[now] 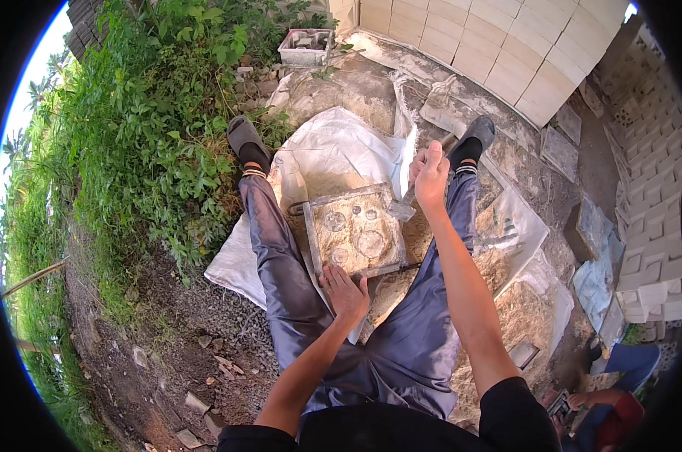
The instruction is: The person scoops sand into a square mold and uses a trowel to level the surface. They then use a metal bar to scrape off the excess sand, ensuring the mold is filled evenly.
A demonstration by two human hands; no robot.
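A square metal mould frame lies between my legs, filled with pale, sandy powder. Several round shapes of different sizes show in the powder's surface. My left hand rests on the near left edge of the frame, fingers stretched out and holding nothing. Above the frame's far right corner, my right hand is closed in a fist around a tool with a flat grey blade, perhaps a trowel. Most of its handle is hidden by the fist. A loop handle sticks out from the frame's left side.
White woven sacks lie under the frame, with loose powder on my right. A grey box stands far ahead by stacked pale blocks. Green plants grow at left. Another person works at lower right.
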